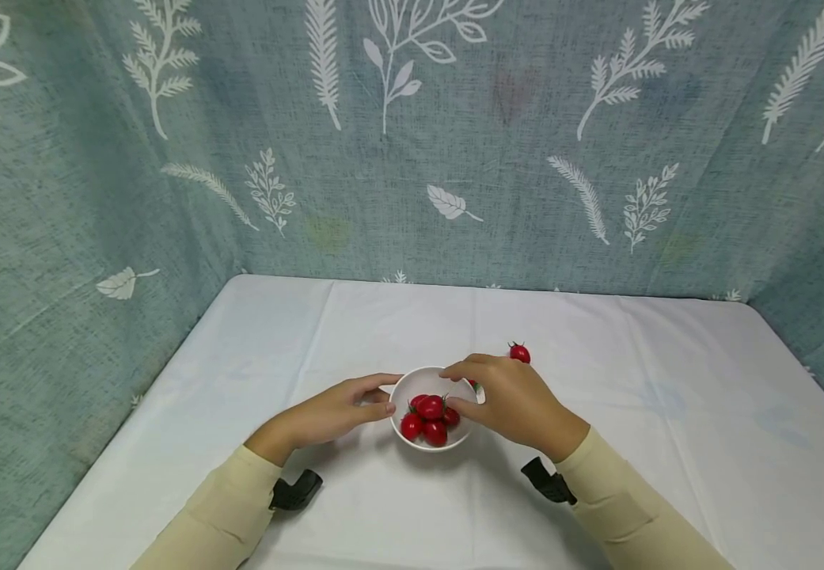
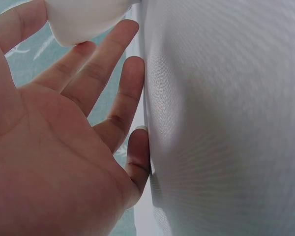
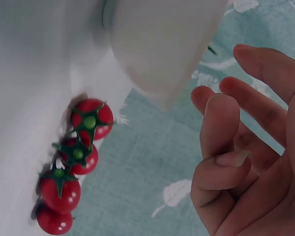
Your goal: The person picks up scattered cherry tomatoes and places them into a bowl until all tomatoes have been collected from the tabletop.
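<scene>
A white bowl [image 1: 431, 449] holds several small red tomatoes [image 1: 434, 432]. At its left side my left hand [image 1: 333, 412] touches the bowl's outer wall with the thumb and extended fingers; the left wrist view shows the bowl [image 2: 83, 22] by the fingertips and the bare palm [image 2: 64, 152]. Over the bowl's right rim reaches my right hand [image 1: 507, 400], thumb and index finger apart above the tomatoes. Nothing shows in the right hand [image 3: 255, 167] in its wrist view, where some fingers are bent loosely.
Several cherry tomatoes with green stems, one nearest the bowl [image 3: 101, 114], lie in a row on the white-covered table [image 3: 19, 98]. In the head view, one tomato [image 1: 520, 353] shows beyond my right hand. A patterned green-blue curtain [image 1: 412, 206] stands behind the table.
</scene>
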A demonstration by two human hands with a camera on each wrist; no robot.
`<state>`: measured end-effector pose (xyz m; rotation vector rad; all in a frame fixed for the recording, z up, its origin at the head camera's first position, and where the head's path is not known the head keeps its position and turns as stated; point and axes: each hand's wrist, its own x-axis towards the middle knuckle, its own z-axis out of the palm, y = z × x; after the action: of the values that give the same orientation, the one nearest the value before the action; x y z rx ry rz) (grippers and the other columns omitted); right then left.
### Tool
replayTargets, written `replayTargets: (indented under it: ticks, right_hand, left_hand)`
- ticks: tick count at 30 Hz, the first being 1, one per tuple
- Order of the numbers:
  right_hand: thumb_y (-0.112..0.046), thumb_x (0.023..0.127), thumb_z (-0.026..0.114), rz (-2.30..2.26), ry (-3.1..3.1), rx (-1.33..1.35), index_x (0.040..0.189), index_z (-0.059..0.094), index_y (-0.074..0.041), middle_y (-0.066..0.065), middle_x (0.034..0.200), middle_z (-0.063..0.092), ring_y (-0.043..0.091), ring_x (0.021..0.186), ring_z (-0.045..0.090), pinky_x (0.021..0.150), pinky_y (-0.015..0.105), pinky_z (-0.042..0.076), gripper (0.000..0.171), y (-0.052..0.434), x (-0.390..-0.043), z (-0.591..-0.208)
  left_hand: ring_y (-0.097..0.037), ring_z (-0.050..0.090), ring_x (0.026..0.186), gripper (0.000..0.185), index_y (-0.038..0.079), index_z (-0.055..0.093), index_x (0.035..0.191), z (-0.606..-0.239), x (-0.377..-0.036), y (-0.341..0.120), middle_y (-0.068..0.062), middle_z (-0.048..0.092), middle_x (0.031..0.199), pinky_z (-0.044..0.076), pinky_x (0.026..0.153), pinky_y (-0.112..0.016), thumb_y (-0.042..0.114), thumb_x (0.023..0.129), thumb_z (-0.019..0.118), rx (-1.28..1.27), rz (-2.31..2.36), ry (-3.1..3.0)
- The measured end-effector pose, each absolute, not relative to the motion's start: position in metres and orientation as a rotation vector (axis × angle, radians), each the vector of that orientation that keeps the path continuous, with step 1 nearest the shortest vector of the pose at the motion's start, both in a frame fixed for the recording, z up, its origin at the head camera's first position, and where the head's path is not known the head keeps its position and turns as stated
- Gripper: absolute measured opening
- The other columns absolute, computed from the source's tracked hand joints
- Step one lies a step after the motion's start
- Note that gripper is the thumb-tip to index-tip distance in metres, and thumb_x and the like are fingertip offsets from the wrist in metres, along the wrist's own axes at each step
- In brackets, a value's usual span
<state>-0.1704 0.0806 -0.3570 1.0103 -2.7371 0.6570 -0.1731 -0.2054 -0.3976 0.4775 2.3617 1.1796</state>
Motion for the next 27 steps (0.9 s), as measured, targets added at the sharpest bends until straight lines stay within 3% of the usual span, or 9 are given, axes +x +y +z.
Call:
replayTargets:
  ticks: [6, 15, 27]
  right_hand:
    - [-0.022, 0.083, 0.083, 0.643, -2.638, 0.985, 0.113, 0.075, -0.016, 0.000, 0.105, 0.075, 0.016, 0.090, 0.072, 0.074, 0.033, 0.057, 0.032, 0.089, -0.177, -0.357]
    - [-0.017, 0.084, 0.081, 0.699, -2.692, 0.897, 0.116, 0.074, -0.014, 0.003, 0.111, 0.074, 0.024, 0.098, 0.071, 0.079, 0.040, 0.058, 0.032, 0.097, -0.187, -0.363]
    - [-0.017, 0.089, 0.076, 0.710, -2.805, 0.862, 0.116, 0.074, -0.013, 0.003, 0.112, 0.073, 0.024, 0.100, 0.070, 0.081, 0.041, 0.056, 0.028, 0.103, -0.202, -0.375]
  left_hand:
    - [-0.020, 0.058, 0.119, 0.054, 0.026, 0.046, 0.150, -0.398, -0.174, -0.205, -0.004, 0.066, 0.125, 0.044, 0.100, -0.050, 0.041, 0.100, 0.058, 0.483, 1.197, 2.350]
    - [-0.021, 0.058, 0.121, 0.054, 0.026, 0.045, 0.150, -0.398, -0.173, -0.205, -0.004, 0.065, 0.126, 0.044, 0.101, -0.051, 0.041, 0.100, 0.058, 0.480, 1.191, 2.355]
    - [-0.021, 0.057, 0.121, 0.055, 0.026, 0.044, 0.151, -0.396, -0.172, -0.205, -0.005, 0.064, 0.128, 0.042, 0.103, -0.053, 0.043, 0.100, 0.058, 0.457, 1.197, 2.347]
